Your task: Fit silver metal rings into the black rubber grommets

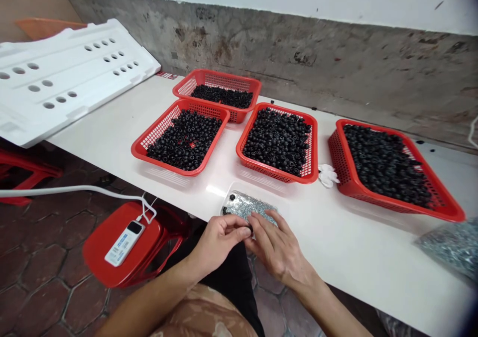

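My left hand (220, 240) is closed in a pinch on a small round black plastic piece (250, 228) at the table's front edge. The fingertips of my right hand (276, 247) meet the same piece from the other side, also closed, and partly cover it. Just beyond my fingers lies a clear shallow tray (228, 193) of small shiny metal parts (244, 205). A few black pieces (232, 197) rest at its left side. Further back, the middle red basket (239, 150) holds many similar black pieces (278, 140).
More red baskets of black pieces stand at the left (140, 150), back left (218, 73) and right (341, 177). A clear bag of metal parts (453, 247) lies far right. A white foam board (74, 78) leans left. A power bank (125, 242) sits on a red stool (97, 257).
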Available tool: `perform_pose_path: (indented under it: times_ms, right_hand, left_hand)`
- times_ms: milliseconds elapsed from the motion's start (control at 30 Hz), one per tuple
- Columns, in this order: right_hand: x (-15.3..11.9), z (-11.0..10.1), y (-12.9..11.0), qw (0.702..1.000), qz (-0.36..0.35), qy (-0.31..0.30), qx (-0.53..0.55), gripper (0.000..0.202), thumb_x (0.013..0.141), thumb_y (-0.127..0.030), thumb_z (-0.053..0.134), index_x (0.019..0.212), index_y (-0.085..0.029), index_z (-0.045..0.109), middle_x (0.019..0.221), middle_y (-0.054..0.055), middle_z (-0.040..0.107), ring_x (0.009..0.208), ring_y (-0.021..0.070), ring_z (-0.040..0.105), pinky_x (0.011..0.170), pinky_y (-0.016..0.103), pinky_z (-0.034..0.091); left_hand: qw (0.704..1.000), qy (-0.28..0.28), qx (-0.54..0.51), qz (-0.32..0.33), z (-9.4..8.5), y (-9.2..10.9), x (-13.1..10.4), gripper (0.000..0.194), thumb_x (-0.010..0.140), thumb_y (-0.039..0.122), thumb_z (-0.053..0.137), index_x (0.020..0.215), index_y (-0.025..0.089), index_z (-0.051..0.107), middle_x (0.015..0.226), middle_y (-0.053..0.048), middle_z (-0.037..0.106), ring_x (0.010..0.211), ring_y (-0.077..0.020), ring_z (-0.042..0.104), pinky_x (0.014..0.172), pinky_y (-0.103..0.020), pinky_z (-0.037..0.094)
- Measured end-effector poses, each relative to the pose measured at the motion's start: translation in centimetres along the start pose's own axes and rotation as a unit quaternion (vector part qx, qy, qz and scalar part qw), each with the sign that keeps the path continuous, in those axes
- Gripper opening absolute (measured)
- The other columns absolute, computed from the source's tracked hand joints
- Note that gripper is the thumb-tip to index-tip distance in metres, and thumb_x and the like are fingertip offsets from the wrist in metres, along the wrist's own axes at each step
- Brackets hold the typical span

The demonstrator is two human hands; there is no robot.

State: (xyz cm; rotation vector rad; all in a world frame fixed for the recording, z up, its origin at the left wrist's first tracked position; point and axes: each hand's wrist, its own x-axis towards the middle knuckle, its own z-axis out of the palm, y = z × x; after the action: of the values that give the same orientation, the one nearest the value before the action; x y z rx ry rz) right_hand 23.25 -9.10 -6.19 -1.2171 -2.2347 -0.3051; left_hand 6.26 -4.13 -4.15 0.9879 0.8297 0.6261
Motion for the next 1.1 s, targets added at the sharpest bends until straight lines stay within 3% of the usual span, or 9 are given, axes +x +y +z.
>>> perform_pose_path:
  times_ms: [167,333,500,667,833,1000,1100]
  right_hand:
    - [-0.2,0.5,-0.4,0.999,-0.006,0.028,-0.041,0.039,0.093,-0.016,0.06,0.13,-0.004,0.054,0.102,0.018,0.073,0.098,0.0272,0.071,0.098,0.048,0.057]
    - [0.0,0.7,0.0,0.999,-0.006,0.04,-0.023,0.034,0.094,-0.018,0.061,0.125,-0.006,0.058,0.101,0.017,0.074,0.095,0.0257,0.071,0.102,0.05,0.054]
    - [0.5,0.3,0.6,0.993,0.06,0.089,0.057,0.034,0.093,-0.018,0.063,0.125,-0.012,0.057,0.096,0.013,0.075,0.083,0.0206,0.073,0.107,0.055,0.046]
    - [0.7,-0.1,0.7,0.986,0.069,0.109,0.11,0.038,0.089,-0.018,0.067,0.126,-0.016,0.058,0.096,0.011,0.076,0.083,0.0211,0.074,0.106,0.054,0.045]
    - [0.1,-0.3,1.1,0.99,0.039,0.077,0.11,0.044,0.09,-0.021,0.067,0.132,-0.013,0.054,0.107,0.016,0.074,0.097,0.0251,0.073,0.109,0.06,0.038]
    - [-0.1,-0.2,1.0,0.99,0.048,0.067,0.115,0.049,0.09,-0.019,0.064,0.137,-0.017,0.051,0.11,0.015,0.074,0.097,0.0246,0.073,0.11,0.061,0.036]
    - [-0.1,-0.2,0.8,0.99,0.047,0.06,0.121,0.051,0.09,-0.021,0.066,0.138,-0.019,0.049,0.111,0.013,0.074,0.099,0.025,0.072,0.111,0.062,0.033]
  left_hand:
    - [0.999,0.041,0.005,0.007,0.4,-1.1,0.2,0.027,0.079,0.039,0.075,0.085,0.013,0.073,0.075,-0.003,0.069,0.071,-0.0152,0.059,0.071,-0.025,0.044]
    - [0.999,0.041,-0.013,0.004,0.8,-1.2,0.5,0.029,0.08,0.04,0.075,0.085,0.013,0.072,0.075,-0.002,0.067,0.07,-0.0131,0.057,0.07,-0.024,0.043]
    - [0.997,-0.02,-0.067,-0.029,0.7,-0.3,0.8,0.041,0.086,0.05,0.066,0.072,0.012,0.07,0.067,-0.002,0.063,0.067,-0.0118,0.055,0.068,-0.023,0.044]
    - [0.967,-0.119,-0.195,-0.114,-0.2,-0.3,1.1,0.032,0.079,0.042,0.076,0.08,0.011,0.072,0.078,-0.007,0.068,0.079,-0.0157,0.063,0.079,-0.026,0.048]
    - [0.966,-0.116,-0.198,-0.122,-0.6,-0.5,1.2,0.03,0.07,0.031,0.085,0.089,0.011,0.074,0.084,-0.005,0.068,0.078,-0.0129,0.062,0.08,-0.025,0.048]
    - [0.97,-0.128,-0.172,-0.11,-0.7,-0.8,1.2,0.032,0.08,0.041,0.076,0.089,0.011,0.075,0.086,-0.007,0.07,0.079,-0.0135,0.063,0.077,-0.024,0.049]
    - [0.96,-0.138,-0.199,-0.143,-0.7,-0.7,1.2,0.033,0.074,0.037,0.082,0.093,0.011,0.076,0.085,-0.007,0.071,0.079,-0.0133,0.064,0.078,-0.024,0.049]
